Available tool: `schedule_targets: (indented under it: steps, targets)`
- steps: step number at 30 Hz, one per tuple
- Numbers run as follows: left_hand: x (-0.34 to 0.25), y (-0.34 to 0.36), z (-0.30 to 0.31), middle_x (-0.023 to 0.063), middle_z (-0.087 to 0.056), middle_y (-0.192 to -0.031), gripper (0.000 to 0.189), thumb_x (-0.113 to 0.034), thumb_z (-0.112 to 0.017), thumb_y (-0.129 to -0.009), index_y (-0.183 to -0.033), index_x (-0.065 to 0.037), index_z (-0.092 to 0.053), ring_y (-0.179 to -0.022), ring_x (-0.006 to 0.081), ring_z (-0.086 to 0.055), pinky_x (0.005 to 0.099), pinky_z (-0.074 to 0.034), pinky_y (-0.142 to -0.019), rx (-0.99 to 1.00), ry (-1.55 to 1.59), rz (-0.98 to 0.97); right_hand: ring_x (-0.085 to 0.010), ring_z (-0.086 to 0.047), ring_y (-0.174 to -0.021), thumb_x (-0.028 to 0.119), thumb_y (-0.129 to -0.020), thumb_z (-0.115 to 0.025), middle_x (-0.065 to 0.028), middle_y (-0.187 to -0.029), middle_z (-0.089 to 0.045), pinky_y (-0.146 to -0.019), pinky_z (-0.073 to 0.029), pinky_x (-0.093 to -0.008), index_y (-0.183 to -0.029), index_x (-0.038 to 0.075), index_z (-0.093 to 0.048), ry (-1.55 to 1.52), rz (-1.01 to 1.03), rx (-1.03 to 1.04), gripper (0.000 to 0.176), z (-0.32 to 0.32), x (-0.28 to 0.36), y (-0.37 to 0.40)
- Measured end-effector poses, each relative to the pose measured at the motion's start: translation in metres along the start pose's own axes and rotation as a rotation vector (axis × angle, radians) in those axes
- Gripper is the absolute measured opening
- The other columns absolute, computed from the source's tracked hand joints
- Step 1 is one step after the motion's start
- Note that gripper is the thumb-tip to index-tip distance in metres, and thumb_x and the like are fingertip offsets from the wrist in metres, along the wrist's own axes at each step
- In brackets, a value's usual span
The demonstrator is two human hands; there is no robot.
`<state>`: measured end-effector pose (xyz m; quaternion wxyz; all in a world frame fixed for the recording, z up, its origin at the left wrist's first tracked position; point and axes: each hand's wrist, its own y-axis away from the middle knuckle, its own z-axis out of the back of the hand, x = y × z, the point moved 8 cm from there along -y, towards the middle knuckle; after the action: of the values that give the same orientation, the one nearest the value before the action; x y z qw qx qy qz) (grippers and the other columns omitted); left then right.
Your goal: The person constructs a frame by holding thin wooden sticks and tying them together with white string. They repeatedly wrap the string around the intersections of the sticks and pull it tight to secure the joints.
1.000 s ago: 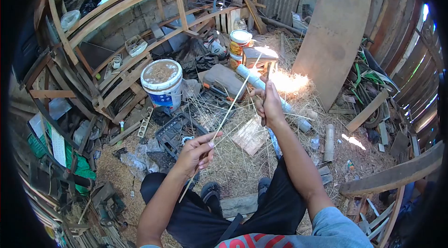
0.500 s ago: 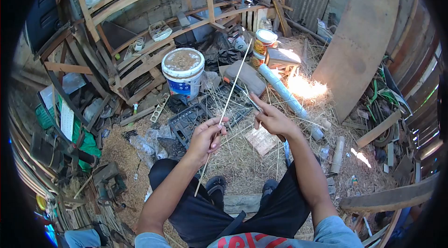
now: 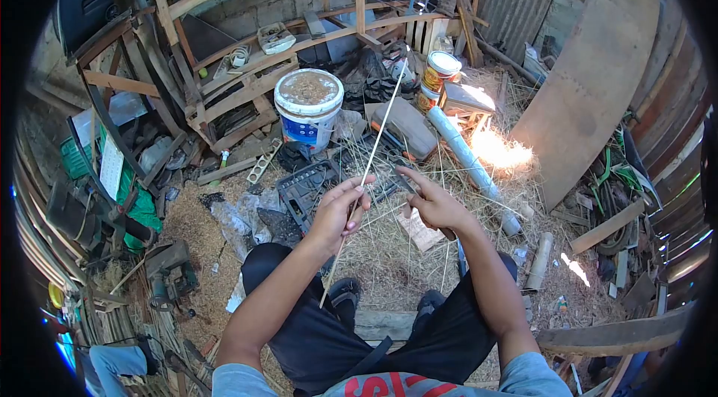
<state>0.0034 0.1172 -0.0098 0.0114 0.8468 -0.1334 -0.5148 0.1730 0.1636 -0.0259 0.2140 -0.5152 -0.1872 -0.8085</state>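
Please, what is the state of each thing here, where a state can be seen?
left hand: closed on the thin stick
thin stick: held tilted, far end up and away from the person
right hand: closed on a dark tool
white bucket: upright, no lid, filled to the top
tin can: upright, lid on
grey pipe: lying on the straw

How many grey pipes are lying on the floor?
2: a long pipe beside the sunlit straw, a short pipe right of it. Clutter may hide more.

Bucket [image 3: 308, 109] on the floor [image 3: 389, 270] behind the left hand [image 3: 338, 210]; pipe [image 3: 467, 161] lies to its right, can [image 3: 441, 72] behind the pipe, board [image 3: 591, 60] farthest right.
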Motion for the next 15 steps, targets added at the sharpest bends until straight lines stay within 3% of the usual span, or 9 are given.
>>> schedule_targets:
  steps: [4,7,10,13,15]
  targets:
    - [-0.001,0.0,0.002,0.0022,-0.056,-0.077,0.036,-0.013,-0.04,-0.099,-0.132,0.0,-0.048,-0.041,0.0024,-0.035,0.0173,-0.025,-0.033,0.004,0.02,-0.012,-0.0078,-0.051,-0.063,0.013,-0.102,-0.042,-0.0034,-0.07,-0.053,-0.057,-0.043,-0.0246,-0.15,0.009,-0.032,0.034,-0.036,0.004,0.049,-0.002,0.004,-0.002]
    - [-0.002,0.0,0.002,0.0026,-0.056,-0.076,0.039,-0.012,-0.039,-0.098,-0.135,-0.001,-0.047,-0.04,0.0028,-0.035,0.0173,-0.026,-0.033,0.015,0.033,-0.016,-0.0164,-0.055,-0.059,0.017,-0.102,-0.041,-0.0076,-0.072,-0.06,-0.058,-0.047,-0.0301,-0.147,0.008,-0.037,0.118,0.319,-0.29,0.045,0.011,0.019,-0.005]
    - [-0.002,0.001,0.0,0.0028,-0.055,-0.073,0.044,-0.009,-0.038,-0.098,-0.141,-0.004,-0.043,-0.04,0.0034,-0.035,0.0172,-0.027,-0.033,0.033,0.082,-0.005,-0.0192,-0.059,-0.065,0.016,-0.102,-0.042,-0.0126,-0.074,-0.061,-0.064,-0.049,-0.0327,-0.145,0.008,-0.04,0.124,0.382,-0.282,0.044,0.009,0.048,0.008]
    - [0.002,0.002,-0.003,0.0009,-0.049,-0.068,0.049,-0.008,-0.037,-0.096,-0.145,-0.01,-0.038,-0.04,0.0048,-0.034,0.0176,-0.027,-0.033,0.053,0.172,0.05,-0.0242,-0.063,-0.068,0.011,-0.097,-0.048,-0.0169,-0.079,-0.062,-0.066,-0.05,-0.0361,-0.144,0.008,-0.041,0.195,0.431,-0.147,0.048,-0.015,0.064,0.016]
    - [0.008,0.002,-0.006,-0.0004,-0.045,-0.064,0.053,-0.008,-0.037,-0.096,-0.148,-0.013,-0.034,-0.04,0.0053,-0.034,0.0172,-0.027,-0.033,0.074,0.271,0.115,-0.0294,-0.063,-0.07,0.007,-0.092,-0.052,-0.0182,-0.082,-0.062,-0.066,-0.05,-0.0391,-0.144,0.009,-0.042,0.354,0.485,-0.094,0.052,-0.032,0.075,0.024]
